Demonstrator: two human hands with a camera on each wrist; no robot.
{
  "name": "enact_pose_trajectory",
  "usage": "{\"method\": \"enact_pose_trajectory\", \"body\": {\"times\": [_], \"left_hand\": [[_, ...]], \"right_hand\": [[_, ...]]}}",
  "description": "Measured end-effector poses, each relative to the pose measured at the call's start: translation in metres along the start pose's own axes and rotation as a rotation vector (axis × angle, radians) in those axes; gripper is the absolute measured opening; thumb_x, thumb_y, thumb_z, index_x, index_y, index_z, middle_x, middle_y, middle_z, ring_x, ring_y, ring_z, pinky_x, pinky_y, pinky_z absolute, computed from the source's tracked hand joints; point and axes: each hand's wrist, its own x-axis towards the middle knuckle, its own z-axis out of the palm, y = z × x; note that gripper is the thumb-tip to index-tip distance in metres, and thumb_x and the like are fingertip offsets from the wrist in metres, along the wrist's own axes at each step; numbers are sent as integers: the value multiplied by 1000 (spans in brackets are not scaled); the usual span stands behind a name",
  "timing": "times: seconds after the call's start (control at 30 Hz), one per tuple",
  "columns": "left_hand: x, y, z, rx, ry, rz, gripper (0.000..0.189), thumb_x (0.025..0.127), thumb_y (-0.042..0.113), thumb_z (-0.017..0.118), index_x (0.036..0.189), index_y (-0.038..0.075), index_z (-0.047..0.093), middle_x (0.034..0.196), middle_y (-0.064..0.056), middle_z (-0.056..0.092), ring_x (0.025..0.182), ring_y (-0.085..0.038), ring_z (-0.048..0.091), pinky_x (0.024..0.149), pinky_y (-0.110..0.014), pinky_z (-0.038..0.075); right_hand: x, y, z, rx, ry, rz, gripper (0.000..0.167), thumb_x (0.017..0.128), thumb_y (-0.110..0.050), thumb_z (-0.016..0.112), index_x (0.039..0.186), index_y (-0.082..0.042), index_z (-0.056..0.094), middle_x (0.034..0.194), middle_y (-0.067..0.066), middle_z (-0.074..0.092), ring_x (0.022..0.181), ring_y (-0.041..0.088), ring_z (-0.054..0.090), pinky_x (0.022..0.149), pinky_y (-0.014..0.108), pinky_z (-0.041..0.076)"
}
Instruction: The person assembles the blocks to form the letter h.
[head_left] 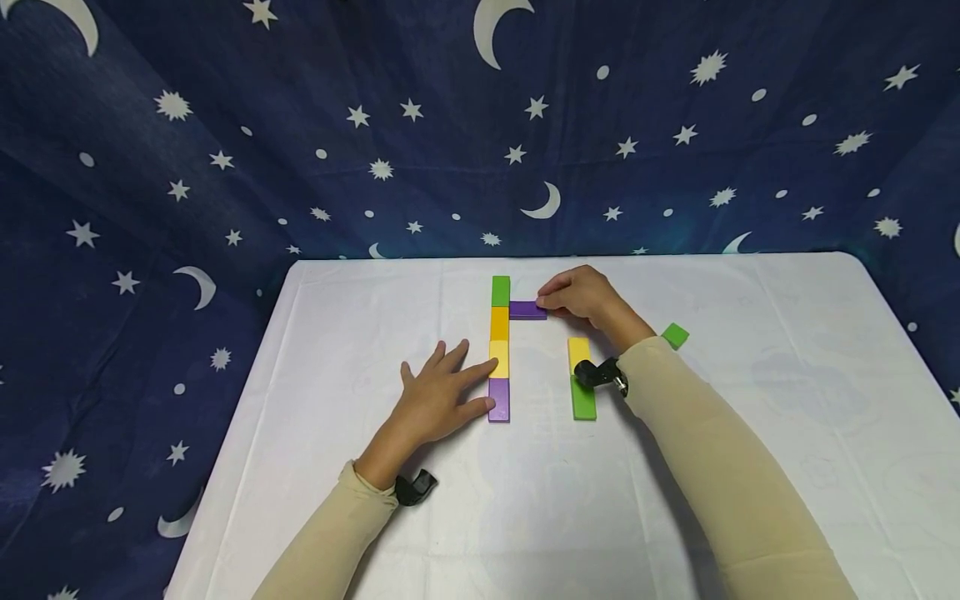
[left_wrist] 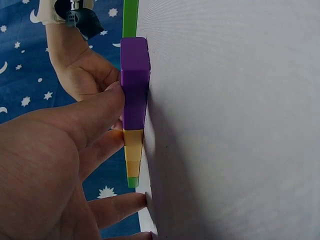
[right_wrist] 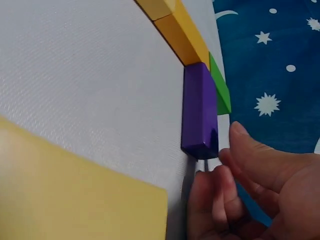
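Observation:
A column of blocks stands in the head view: green [head_left: 501, 291], orange [head_left: 499, 323], yellow [head_left: 498, 348] and light purple [head_left: 499, 392]. My left hand [head_left: 431, 402] lies at its left side with fingers spread; the thumb touches the light purple block and the index fingertip the yellow one. From the column's right side a dark purple block [head_left: 527, 311] juts out level with the orange and green ones. At its free end is my right hand [head_left: 588, 298], fingertips loosely bent; in the right wrist view the thumb [right_wrist: 240, 129] stands apart from the block.
A second short column, yellow block [head_left: 577, 348] above green block [head_left: 583, 400], lies to the right, partly behind the right wrist camera [head_left: 597, 373]. A lone green block [head_left: 676, 336] lies beyond the right sleeve. Behind the white table [head_left: 360, 317] hangs a dark blue star-patterned cloth [head_left: 435, 75].

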Motion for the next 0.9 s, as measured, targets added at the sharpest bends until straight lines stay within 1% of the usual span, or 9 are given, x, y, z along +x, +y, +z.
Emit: {"method": "enact_pose_trajectory", "body": {"times": [0.13,0.2,0.3,0.4,0.47,0.6,0.67,0.77,0.9], "left_hand": [[0,1,0,-3,0,-2,61,92,59,67,148,44,51,166,-9,34,156,-45,21,105,-88,12],[0,1,0,-3,0,-4,61,92,59,67,148,44,51,167,-9,34,156,-44,21,106,-88,12],[-1,1,0,-4,1,-5,61,91,59,67,148,44,51,167,-9,34,156,-44,21,106,-88,11],[-1,0,0,-5,2,-6,61,91,59,67,148,44,51,167,-9,34,156,-44,21,106,-88,11],[-1,0,0,-5,4,-5,61,91,58,68,148,43,52,166,-9,34,156,-44,21,106,-88,11],[-1,1,0,-3,7,-4,61,91,58,68,148,43,52,166,-10,35,155,-45,22,106,-88,12],[-2,1,0,-4,7,-3,61,91,57,68,148,43,52,166,-10,35,155,-45,22,106,-88,12],[-2,1,-1,-9,8,-2,61,91,57,69,148,42,53,166,-10,35,155,-45,22,106,-88,12],[-2,2,-1,-12,9,-1,61,91,57,68,148,42,53,166,-10,35,155,-45,22,106,-88,11]], "right_hand": [[-4,1,-8,85,11,7,29,92,-23,78,120,-15,75,122,7,70,96,21,65,84,30,55],[-7,1,-13,108,26,9,30,92,-23,78,121,-16,74,124,7,69,100,23,66,89,34,54],[-11,5,-22,90,67,1,31,92,-27,78,121,-18,74,122,7,70,101,25,64,90,36,53],[-14,11,-33,21,121,-31,31,92,-33,77,119,-20,75,117,7,70,100,26,60,84,34,51],[-16,16,-39,-48,155,-83,31,93,-36,76,118,-19,75,112,9,70,97,27,59,79,34,50],[-20,29,-49,-202,205,-189,34,94,-40,73,116,-14,76,105,12,69,95,28,56,75,35,47],[-20,35,-53,-273,206,-214,35,94,-40,73,116,-13,76,103,12,69,95,28,55,74,34,46],[-20,44,-57,-351,173,-230,37,94,-41,73,118,-12,76,102,12,70,94,27,55,72,32,46],[-21,52,-60,-390,124,-231,40,93,-40,74,120,-11,76,110,13,72,97,28,55,74,33,49]]}}
